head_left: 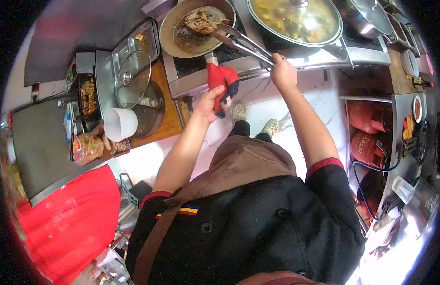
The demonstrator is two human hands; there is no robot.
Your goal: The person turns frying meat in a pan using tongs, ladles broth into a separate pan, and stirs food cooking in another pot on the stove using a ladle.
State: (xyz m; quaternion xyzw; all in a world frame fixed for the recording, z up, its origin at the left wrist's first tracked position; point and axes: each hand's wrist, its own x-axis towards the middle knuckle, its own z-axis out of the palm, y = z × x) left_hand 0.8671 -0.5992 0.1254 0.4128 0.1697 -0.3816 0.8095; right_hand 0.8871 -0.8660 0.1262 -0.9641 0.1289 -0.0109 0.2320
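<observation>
My left hand (208, 105) is closed on a red and dark cloth (220, 80), which lies around the handle of a frying pan (167, 34). In the pan, a browned piece of meat (199, 22) sits in some liquid. My right hand (283, 73) grips metal tongs (246, 45), whose tips reach over the pan and touch the meat. Just right of the pan stands a wide pot under a glass lid (296, 21), with yellowish food visible through it.
On the wooden counter (167, 107) at left are a glass lid (133, 78), a white container (120, 124), a metal tray (156, 40) and a bag of food (87, 148). A steel pot (367, 19) stands at the upper right. Red gas cylinders (367, 147) sit under the right counter.
</observation>
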